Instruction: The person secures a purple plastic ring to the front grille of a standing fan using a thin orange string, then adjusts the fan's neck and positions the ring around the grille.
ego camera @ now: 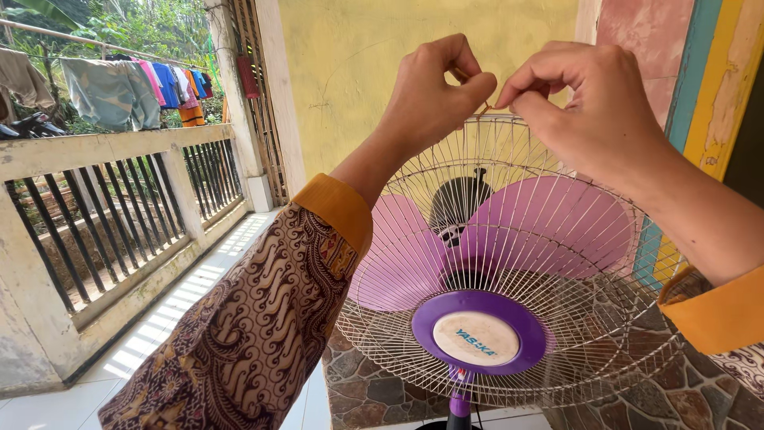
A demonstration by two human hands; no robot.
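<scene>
One label shows: a round cream-white disc with small turquoise lettering, set in the middle of a purple hub cap [477, 330] at the centre of the fan's wire front guard [509, 263]. The label [476, 338] sits just above the fan's purple neck and below the pink blades, and is tilted so its lettering slants. No packages, signs or screens appear anywhere around the fan.

Open air above and left of the left hand [434, 91] and right hand [585, 99] — below them, the fan's wire guard [509, 263] blocks passage; painted wall [676, 72] close right.
</scene>
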